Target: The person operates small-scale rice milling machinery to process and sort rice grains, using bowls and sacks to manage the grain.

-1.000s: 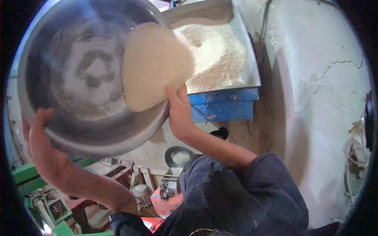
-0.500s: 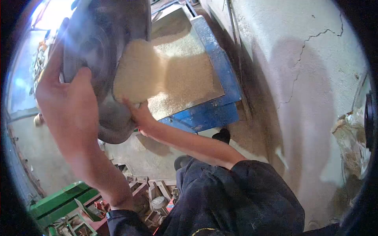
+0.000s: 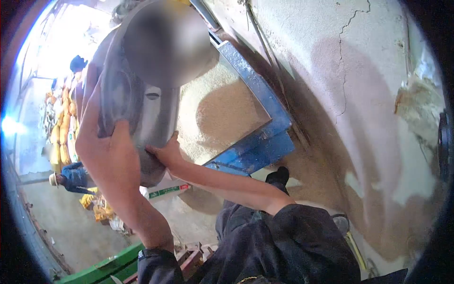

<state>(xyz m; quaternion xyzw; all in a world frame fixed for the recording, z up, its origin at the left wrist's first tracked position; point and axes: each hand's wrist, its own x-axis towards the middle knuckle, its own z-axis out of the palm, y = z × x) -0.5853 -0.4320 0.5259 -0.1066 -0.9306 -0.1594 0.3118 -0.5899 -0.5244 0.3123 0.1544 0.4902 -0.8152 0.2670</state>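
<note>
A large grey container is tilted over a blue-framed hopper. My left hand grips its near left side. At its lower right edge, my right hand holds the rim. Pale grain-like material lies in the hopper, partly in shadow. The lower inside of the container shows bare grey. A blurred round patch hides the upper part of the container and the hopper's far corner.
A cracked wall stands on the right. At the left are a person in a hat and stacked yellow bundles. Green metal equipment lies at bottom left, and a printed sack below the container.
The grain heaped at the container's mouth has gone from its visible lower part. Both hands have shifted slightly right and down in view with the container. The person at the left has come into view.
</note>
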